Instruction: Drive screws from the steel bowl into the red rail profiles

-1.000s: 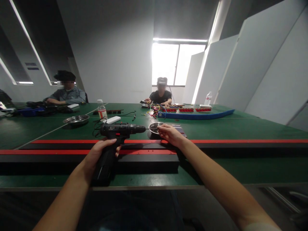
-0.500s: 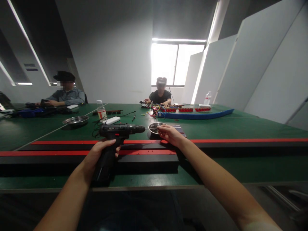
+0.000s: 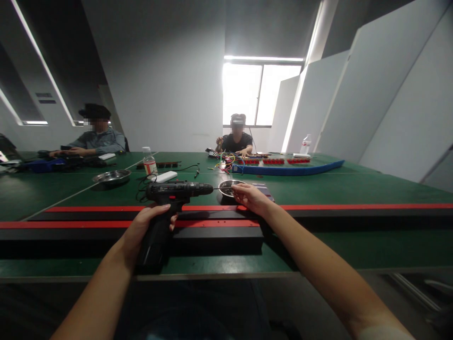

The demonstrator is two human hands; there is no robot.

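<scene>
My left hand (image 3: 153, 221) is wrapped round the handle of a black cordless drill (image 3: 177, 191), which points to the right over the long strips. A thin bit (image 3: 220, 189) sticks out of its chuck. At the tip of that bit, the fingers of my right hand (image 3: 249, 197) are pinched together; whatever is between them is too small to make out. Just behind the bit stands a metal bowl (image 3: 230, 182) with small dark pieces in it. Below both hands lie a nearer black bar with a red top (image 3: 219, 224) and a longer farther one (image 3: 339, 207).
A second metal bowl (image 3: 112, 176), a bottle (image 3: 149, 163) and a white block (image 3: 164, 177) stand on the left. A long blue strip (image 3: 290, 169) and coloured wires (image 3: 226, 160) lie farther back. Two people (image 3: 236, 140) sit across the green table (image 3: 354, 189).
Both my hands and the drill have stayed almost still. The person across the table has raised one hand from the wires.
</scene>
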